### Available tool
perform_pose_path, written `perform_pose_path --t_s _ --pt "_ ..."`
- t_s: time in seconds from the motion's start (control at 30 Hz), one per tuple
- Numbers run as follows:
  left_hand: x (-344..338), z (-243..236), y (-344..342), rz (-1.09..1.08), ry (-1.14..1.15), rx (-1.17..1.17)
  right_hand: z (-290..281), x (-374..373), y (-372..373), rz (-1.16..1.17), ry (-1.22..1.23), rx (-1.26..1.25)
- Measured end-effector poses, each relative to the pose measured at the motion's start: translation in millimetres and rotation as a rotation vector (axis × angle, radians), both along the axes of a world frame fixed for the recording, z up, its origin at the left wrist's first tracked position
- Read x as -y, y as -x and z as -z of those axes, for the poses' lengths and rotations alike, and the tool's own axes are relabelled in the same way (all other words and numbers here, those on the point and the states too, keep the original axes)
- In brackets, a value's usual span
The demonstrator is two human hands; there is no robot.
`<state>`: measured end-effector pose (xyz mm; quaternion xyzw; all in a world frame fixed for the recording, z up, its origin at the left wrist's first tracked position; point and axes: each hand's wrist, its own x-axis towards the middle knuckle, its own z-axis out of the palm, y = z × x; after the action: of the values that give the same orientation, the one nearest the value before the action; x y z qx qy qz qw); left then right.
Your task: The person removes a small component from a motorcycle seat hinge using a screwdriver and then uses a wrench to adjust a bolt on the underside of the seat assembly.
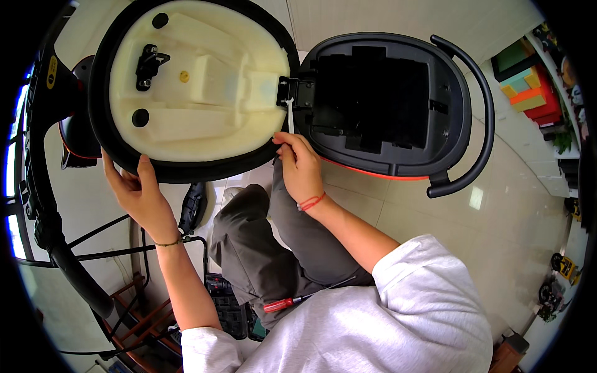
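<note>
An open black oval case has a cream plastic liner (pixel 211 124) with a black rim (pixel 205 171) on the left and a dark lid (pixel 388 158) with a curved handle (pixel 488 118) on the right. A black hinge (pixel 301 93) joins them. My left hand (pixel 140 196) grips the lower-left rim, thumb on top. My right hand (pixel 301 168) holds a silver wrench (pixel 290 116) whose upper end reaches the hinge. A red-handled screwdriver (pixel 280 304) rests on my lap.
A black tubular frame (pixel 56 248) and bar stand at the left, with wooden furniture (pixel 134 323) behind. A black tool case (pixel 227 311) lies below my legs. Shelves with coloured boxes (pixel 538 96) and toy vehicles (pixel 563 267) line the right side.
</note>
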<state>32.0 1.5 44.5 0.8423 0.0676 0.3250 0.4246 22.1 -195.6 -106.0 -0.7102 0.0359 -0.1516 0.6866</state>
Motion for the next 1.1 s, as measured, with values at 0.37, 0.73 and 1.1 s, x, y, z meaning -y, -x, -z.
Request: perform_pose_path --t_s 0.37,0.73,1.1 --pt "0 1 -3 0.04 0.027 0.032 -21 22 -19 -0.075 0.39 0.365" --pt "0 2 -3 -0.006 -0.011 0.009 -29 40 -64 0.128 0.677 0.504" --pt "5 -1 -1 -0.021 0.014 -0.03 -42 -14 -68 -0.018 0.315 0.236"
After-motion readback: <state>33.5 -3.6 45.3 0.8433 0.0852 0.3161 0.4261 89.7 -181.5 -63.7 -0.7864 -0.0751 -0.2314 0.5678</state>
